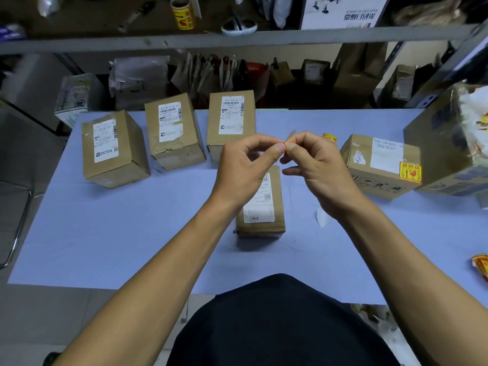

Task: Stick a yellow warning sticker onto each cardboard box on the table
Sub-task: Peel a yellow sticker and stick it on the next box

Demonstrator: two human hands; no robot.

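Both hands are up over the table (105,233), meeting at the fingertips. The left hand (245,165) and the right hand (314,167) each pinch a small sticker (284,147) between thumb and finger, probably peeling it. The small cardboard box (264,207) lies right under them, a bit nearer the left hand, its long side pointing away from the person. It has no yellow sticker yet.

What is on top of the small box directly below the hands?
A white shipping label with a QR code lies on the small box. No yellow sticker shows, but the left hand hides its far end.
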